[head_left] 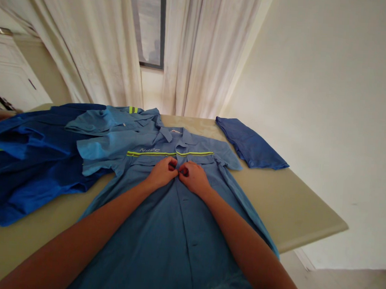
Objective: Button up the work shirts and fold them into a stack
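A blue short-sleeved work shirt (154, 230) lies face up on the table, collar away from me. A yellow-green stripe crosses its chest, with white lettering above it on the left. My left hand (163, 172) pinches the left side of the front opening, just below the stripe. Right beside it, my right hand (194, 177) pinches the other edge of the opening. The fingertips almost meet at the placket, and the button there is hidden by them. Below the hands, buttonholes show along the front.
More blue garments (47, 152) with yellow-green stripes lie heaped at the left. A folded dark blue garment (250, 144) rests at the table's back right. The beige table (301, 205) ends in a corner near the white wall (331, 105). Curtains (206, 53) hang behind.
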`<state>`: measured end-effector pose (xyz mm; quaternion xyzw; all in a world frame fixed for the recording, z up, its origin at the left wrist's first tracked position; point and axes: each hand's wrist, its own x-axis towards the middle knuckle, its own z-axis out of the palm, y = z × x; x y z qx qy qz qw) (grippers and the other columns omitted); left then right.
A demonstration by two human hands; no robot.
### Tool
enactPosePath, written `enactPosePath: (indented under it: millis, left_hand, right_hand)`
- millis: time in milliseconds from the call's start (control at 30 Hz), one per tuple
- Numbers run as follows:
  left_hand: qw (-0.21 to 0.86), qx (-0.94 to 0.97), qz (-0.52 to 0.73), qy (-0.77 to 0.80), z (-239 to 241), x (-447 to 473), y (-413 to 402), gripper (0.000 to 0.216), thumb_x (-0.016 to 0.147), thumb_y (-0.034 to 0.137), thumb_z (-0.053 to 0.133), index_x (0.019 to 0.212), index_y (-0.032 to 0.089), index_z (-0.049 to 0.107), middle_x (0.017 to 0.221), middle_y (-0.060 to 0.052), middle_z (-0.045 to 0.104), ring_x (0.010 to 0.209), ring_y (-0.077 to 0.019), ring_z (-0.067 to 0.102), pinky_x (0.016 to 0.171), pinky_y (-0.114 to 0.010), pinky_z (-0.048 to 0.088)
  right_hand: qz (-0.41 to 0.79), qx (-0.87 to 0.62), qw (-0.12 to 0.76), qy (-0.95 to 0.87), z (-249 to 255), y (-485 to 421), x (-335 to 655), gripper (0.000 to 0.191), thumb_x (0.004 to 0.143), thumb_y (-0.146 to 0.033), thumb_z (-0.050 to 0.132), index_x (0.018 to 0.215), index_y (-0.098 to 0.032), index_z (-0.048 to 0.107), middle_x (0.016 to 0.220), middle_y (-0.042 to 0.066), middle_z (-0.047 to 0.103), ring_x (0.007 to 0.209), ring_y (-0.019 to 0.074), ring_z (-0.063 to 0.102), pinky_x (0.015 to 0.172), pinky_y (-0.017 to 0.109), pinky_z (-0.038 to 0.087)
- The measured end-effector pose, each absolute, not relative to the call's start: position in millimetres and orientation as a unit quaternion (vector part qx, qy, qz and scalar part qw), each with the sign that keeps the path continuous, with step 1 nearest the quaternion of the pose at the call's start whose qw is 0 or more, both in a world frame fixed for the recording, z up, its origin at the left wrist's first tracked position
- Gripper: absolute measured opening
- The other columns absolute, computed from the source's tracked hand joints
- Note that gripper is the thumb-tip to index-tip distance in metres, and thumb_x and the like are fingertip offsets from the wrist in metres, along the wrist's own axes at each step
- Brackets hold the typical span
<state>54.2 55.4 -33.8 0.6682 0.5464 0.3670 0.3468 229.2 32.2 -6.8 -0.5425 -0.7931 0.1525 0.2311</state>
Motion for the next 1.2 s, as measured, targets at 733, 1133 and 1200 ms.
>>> enactPosePath:
  millis: [733, 1133, 1200]
  left_hand:
    - [0.182, 0.781, 0.347, 0.487, -32, 48, 49, 0.015, 0.086, 0.023, 0.065, 0.092, 0.020, 0.078, 0.099, -0.009, 0.065, 0.100, -0.0251, 0.064, 0.096, -0.042, 0.053]
    - [0.316, 0.788, 0.289, 0.442, -24, 29, 65, 0.015, 0.078, 0.035, 0.073, 0.083, 0.023, 0.079, 0.086, -0.004, 0.069, 0.071, -0.0185, 0.065, 0.069, -0.031, 0.052]
    - [0.303, 0.792, 0.290, 0.444, -24, 30, 63, 0.013, 0.078, 0.032, 0.072, 0.086, 0.022, 0.078, 0.088, -0.004, 0.070, 0.072, -0.0190, 0.065, 0.069, -0.031, 0.051]
  right_hand:
    - [0.153, -0.522, 0.249, -0.801, -16, 42, 239, 0.010, 0.088, -0.020, 0.070, 0.092, -0.021, 0.079, 0.082, 0.001, 0.067, 0.072, 0.0154, 0.058, 0.068, 0.026, 0.039]
    - [0.173, -0.516, 0.248, -0.801, -12, 40, 234, 0.005, 0.083, -0.020, 0.075, 0.088, -0.019, 0.075, 0.082, 0.001, 0.067, 0.072, 0.0141, 0.056, 0.065, 0.025, 0.035]
    - [0.195, -0.516, 0.264, -0.791, -12, 41, 233, 0.004, 0.083, -0.018, 0.074, 0.087, -0.018, 0.075, 0.078, -0.001, 0.066, 0.070, 0.0136, 0.056, 0.065, 0.025, 0.035]
